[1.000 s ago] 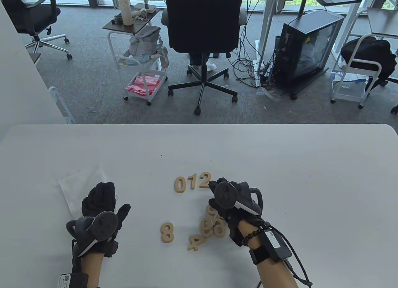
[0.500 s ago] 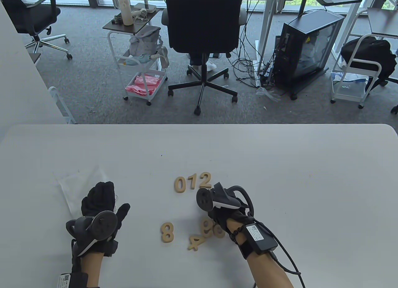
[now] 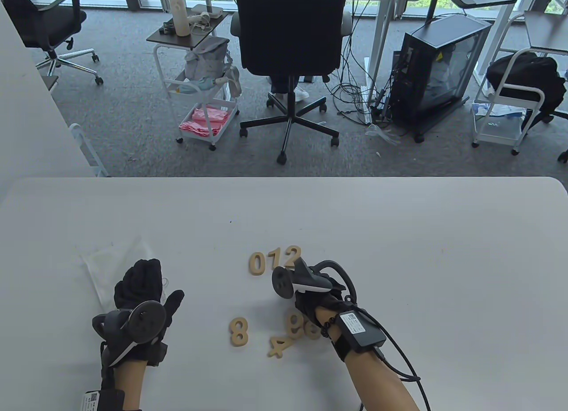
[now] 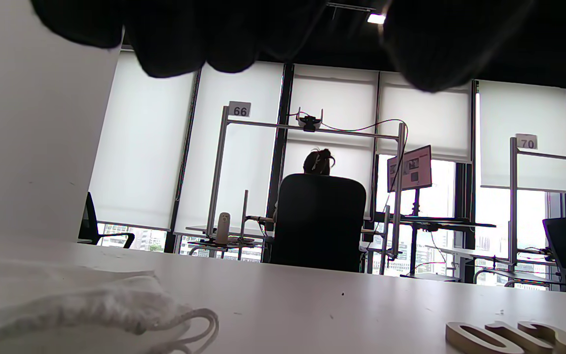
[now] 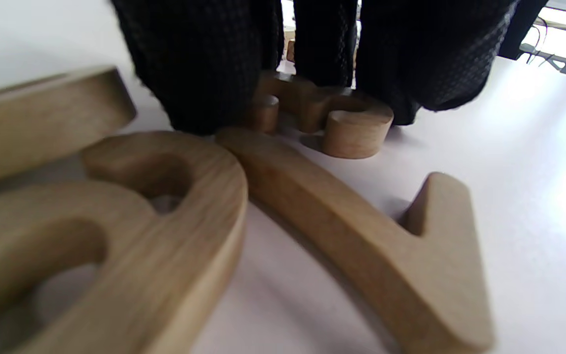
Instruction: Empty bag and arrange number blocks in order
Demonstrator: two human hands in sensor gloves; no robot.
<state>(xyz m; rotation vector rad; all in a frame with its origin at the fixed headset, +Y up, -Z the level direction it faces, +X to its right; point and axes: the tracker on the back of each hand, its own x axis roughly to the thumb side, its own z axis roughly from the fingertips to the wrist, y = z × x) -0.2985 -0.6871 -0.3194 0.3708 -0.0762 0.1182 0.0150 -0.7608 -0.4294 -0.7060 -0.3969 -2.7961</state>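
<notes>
Table view hides most of the right hand (image 3: pixel 317 295): its tracker covers the fingers, and the hand itself covers part of the loose wooden number blocks below the row. Right wrist view shows its gloved fingers (image 5: pixel 204 64) pressed down onto a curved wooden block (image 5: pixel 322 110) on the table (image 3: pixel 399 251), with a 7 block (image 5: pixel 361 226) and a blurred rounded block (image 5: pixel 116 231) in front; whether the fingers actually grip the curved block or only touch it I cannot tell. Its number is not readable.

Counted in the table view: three blocks in a touching row, 0 (image 3: pixel 257 264), 1 (image 3: pixel 274 260) and 2 (image 3: pixel 290 256); an 8 (image 3: pixel 239 331) lying apart to the left; a tilted 4 (image 3: pixel 278 346); and two round-looped blocks (image 3: pixel 296 324) partly under the right wrist. One white drawstring bag (image 3: pixel 106 264) lies flat at the left, partly under the left hand (image 3: pixel 140 291), whose fingers rest relaxed on it, gripping nothing.

Compared with a second ago, the right hand has left the 2 and dropped onto the loose pile, its tracker rolled to face left; the left hand, bag and row have stayed put
</notes>
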